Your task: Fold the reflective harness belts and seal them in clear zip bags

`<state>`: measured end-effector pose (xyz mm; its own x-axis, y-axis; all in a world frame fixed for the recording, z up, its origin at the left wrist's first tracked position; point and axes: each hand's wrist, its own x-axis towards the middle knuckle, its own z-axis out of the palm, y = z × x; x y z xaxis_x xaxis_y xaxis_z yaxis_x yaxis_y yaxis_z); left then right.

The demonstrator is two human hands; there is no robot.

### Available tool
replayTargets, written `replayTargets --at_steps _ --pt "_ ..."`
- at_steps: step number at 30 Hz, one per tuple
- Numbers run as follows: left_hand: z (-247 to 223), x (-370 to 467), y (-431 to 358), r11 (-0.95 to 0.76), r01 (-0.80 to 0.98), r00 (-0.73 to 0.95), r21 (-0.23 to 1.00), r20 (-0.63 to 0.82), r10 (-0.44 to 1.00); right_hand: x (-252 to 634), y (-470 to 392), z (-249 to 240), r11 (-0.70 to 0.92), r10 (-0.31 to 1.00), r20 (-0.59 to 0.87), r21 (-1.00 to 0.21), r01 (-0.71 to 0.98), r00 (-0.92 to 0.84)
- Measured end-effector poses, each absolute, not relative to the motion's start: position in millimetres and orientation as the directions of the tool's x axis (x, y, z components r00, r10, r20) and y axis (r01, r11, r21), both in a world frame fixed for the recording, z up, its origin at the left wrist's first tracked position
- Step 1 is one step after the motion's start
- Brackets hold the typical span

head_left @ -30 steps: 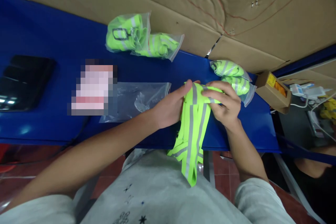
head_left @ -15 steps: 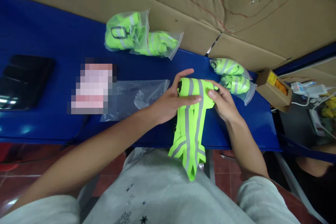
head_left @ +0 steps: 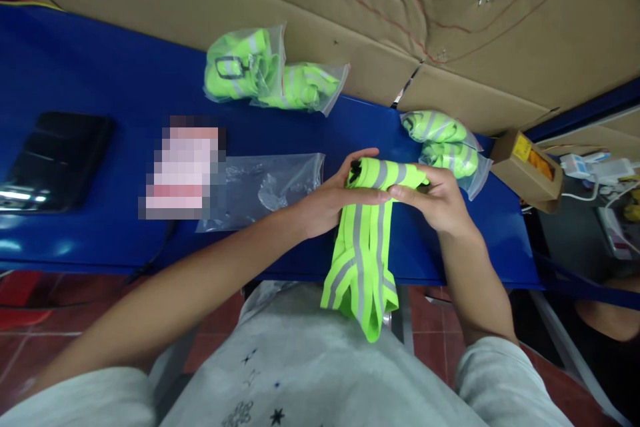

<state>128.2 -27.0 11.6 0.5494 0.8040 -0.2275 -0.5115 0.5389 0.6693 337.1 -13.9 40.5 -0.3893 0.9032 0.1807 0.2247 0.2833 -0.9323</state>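
A neon-yellow reflective vest (head_left: 367,240) with grey stripes hangs from both hands over the table's front edge. Its upper part is folded into a roll, with a black piece at the roll's left end. My left hand (head_left: 333,200) grips the roll's left side, thumb along the front. On the right side my right hand (head_left: 433,197) holds it, its thumb tip meeting the left one. An unfilled clear plastic bag (head_left: 250,180) lies on the blue table left of my left hand.
Bagged vests sit at the back left (head_left: 243,67) and back right (head_left: 450,147). A small cardboard box (head_left: 525,170) stands at the right. A black device (head_left: 55,160) and a blurred pink-white item (head_left: 183,167) lie left. Another person's arm (head_left: 613,310) shows far right.
The top of the vest has been turned over into a tighter roll. Both thumbs have come together at its front, and the hanging part is slightly shifted.
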Motion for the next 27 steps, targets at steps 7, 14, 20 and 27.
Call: replayTargets --at_steps 7,14,20,27 --pt "12.0 128.1 -33.0 0.691 -0.464 0.741 0.555 -0.184 0.646 346.1 -9.9 41.7 0.718 0.685 0.51 -0.595 0.361 -0.52" --pt "6.4 122.9 -26.5 0.622 -0.538 0.65 0.569 -0.19 0.736 349.7 -8.3 50.3 0.722 0.634 0.313 -0.568 0.396 -0.707" --pt "16.6 125.7 -30.4 0.617 -0.478 0.559 0.625 -0.325 0.763 362.2 2.5 54.3 0.437 0.777 0.221 -0.864 0.252 -0.59" --pt "12.9 130.7 -32.6 0.607 -0.507 0.524 0.612 -0.34 0.781 337.0 -7.5 42.2 0.405 0.884 0.204 -0.785 0.47 -0.421"
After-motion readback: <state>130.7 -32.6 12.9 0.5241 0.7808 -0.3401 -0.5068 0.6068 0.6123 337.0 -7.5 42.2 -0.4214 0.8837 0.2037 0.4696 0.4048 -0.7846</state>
